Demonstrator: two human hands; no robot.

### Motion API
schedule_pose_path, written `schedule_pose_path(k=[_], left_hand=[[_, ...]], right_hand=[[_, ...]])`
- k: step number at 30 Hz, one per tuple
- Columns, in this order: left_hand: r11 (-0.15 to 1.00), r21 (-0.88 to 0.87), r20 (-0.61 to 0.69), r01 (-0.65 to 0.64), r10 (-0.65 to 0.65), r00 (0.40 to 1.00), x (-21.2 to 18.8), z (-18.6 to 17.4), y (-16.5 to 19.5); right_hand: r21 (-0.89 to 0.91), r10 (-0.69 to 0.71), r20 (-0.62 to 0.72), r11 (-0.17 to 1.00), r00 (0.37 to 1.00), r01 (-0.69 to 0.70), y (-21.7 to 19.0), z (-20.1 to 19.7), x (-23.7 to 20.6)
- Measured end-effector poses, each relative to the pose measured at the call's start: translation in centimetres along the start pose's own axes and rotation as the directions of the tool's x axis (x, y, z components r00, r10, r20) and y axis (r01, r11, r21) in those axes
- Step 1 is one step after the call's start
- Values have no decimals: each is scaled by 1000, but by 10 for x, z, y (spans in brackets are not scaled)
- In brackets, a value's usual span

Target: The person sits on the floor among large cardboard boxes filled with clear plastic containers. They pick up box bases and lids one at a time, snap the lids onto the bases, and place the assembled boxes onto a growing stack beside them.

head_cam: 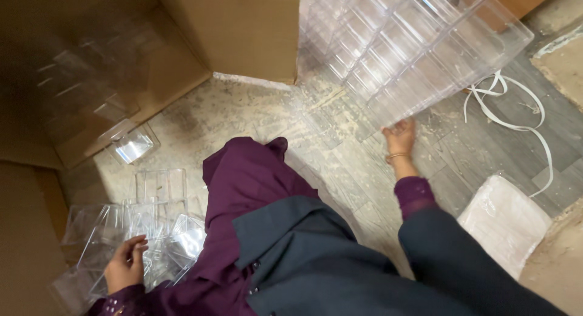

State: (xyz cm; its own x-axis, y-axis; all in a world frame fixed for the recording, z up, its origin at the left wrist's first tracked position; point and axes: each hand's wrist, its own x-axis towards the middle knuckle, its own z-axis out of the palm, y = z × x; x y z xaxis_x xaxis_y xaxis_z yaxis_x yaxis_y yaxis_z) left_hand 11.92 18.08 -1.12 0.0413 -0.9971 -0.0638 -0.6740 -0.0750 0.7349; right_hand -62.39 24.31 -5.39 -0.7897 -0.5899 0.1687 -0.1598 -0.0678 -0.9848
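R hand grips the lower edge of a stack of clear plastic compartment trays, fingers curled on it; the stack leans vs. the cardboard box. L hand, well left of the box, rests half-curled on a pile of loose clear plastic containers w/ fingers touching the top pieces. White strap & a white plastic-wrapped pack lie right of the box on the floor.
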Motion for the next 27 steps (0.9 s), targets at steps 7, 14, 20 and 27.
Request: schedule_pose_path(k=[7, 14, 20, 27], left_hand=[[997, 70, -4, 32, -32, 999, -6, 1, 1], [1000, -9, -3, -1, 1, 1000, -10, 4, 5], [999, -35, -24, 27, -27, 999, -9, 3, 9], [1000, -15, -47, 26, -26, 999, -3, 6, 8]], right_hand=[[-286, 63, -232, 949, 971, -130, -14, 37, -5], [-217, 88, -188, 968, 978, -129, -15, 58, 5], [-420, 123, -246, 881, 961, -220, -21, 95, 27], [-308, 224, -167, 913, 960, -267, -45, 152, 55]])
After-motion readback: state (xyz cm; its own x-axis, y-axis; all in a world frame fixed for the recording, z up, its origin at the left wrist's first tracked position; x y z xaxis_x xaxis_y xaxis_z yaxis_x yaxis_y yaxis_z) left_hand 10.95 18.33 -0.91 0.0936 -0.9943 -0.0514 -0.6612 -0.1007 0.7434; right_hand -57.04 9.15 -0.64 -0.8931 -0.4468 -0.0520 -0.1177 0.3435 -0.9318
